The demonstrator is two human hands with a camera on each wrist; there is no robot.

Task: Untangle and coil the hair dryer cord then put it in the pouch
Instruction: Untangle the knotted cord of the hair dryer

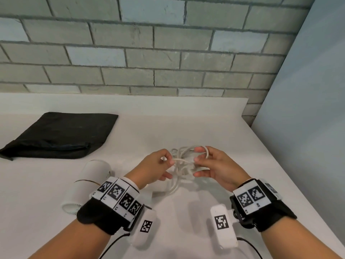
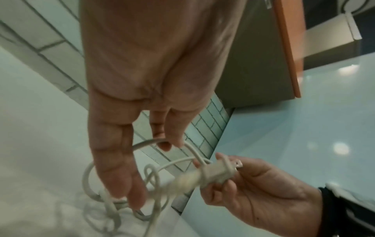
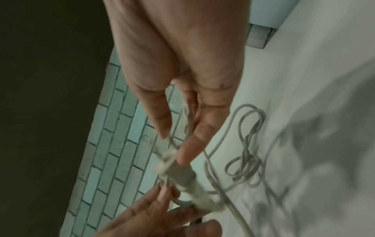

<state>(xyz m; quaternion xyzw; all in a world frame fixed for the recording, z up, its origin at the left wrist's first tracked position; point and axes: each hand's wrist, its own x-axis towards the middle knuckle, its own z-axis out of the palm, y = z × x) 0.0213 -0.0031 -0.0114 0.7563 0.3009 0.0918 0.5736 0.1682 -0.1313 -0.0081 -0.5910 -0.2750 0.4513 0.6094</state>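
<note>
- Desk (image 1: pixel 214 128): bare top along the right edge; brick wall behind the back edge.
- Pouch (image 1: pixel 59 136) flat nr back-left corner; hair dryer (image 1: pixel 87 184) on its side by left wrist.
- Both hands raised mid-desk, palms facing.
- Left hand (image 1: pixel 155 169): fingers curled, pinching cord (image 1: pixel 183 161).
- Right hand (image 1: pixel 214 167): fingers part-curled round plug (image 2: pixel 215 174) end, tangled loops hanging betw. hands.

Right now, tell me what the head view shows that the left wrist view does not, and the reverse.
Only the head view shows the black pouch lying flat at the far left of the table, and the white hair dryer on its side. Only the left wrist view shows the plug, wrapped in cord and pinched by the right hand. Both show the left hand, the right hand and the tangled white cord between them.
</note>
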